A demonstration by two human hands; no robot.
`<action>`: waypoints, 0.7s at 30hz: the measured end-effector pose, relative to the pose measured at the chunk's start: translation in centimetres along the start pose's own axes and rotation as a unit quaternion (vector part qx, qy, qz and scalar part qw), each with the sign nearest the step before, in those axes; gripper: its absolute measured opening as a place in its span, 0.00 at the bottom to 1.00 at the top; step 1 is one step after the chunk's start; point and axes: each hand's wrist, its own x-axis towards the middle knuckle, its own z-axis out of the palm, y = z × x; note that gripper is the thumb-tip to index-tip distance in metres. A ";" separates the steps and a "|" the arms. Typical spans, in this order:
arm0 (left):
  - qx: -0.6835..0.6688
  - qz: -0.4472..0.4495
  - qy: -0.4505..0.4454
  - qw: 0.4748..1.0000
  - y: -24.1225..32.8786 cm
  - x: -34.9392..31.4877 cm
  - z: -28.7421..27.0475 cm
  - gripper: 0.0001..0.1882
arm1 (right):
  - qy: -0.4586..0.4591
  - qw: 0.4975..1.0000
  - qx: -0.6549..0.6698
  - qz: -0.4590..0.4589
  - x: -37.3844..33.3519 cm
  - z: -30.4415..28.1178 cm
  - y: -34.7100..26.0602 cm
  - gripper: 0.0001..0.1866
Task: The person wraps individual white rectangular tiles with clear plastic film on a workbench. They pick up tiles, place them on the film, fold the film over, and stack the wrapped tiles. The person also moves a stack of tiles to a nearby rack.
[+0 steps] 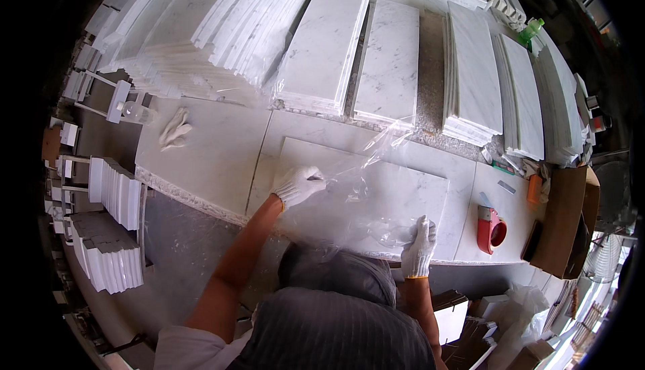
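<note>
A pale grey-veined marble slab (430, 189) lies flat on the worktable in front of me. Clear plastic film (366, 192) covers part of it, crumpled and shiny, with a loose peak rising at its far side. My left hand (299, 187), in a white knit glove, is closed over the slab's left part, fingers pinched on the film. At the slab's near right corner, my gloved right hand (419, 248) grips the film's edge with its fingers together. Exactly how much film each hand holds is hard to see.
Stacks of marble slabs (386, 61) line the far side. On the right are a red tape dispenser (492, 230) and a cardboard box (561, 225). A spare white glove (176, 129) and a clear bottle (136, 113) lie left. White pieces (111, 256) are stacked beyond the table's left edge.
</note>
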 end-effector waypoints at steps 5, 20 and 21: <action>-0.004 0.154 0.177 0.972 3.9 -0.3 -2.6 0.11 | 0.046 0.982 -0.151 -0.101 -2.0 -1.2 -1.6 0.13; 0.321 0.372 0.125 0.862 2.1 2.5 9.7 0.18 | -0.141 0.968 -0.195 -0.069 -7.6 -0.5 2.7 0.13; 0.323 0.380 0.153 0.853 1.6 3.3 10.5 0.19 | -0.181 0.973 -0.141 -0.025 -8.0 -0.4 2.2 0.14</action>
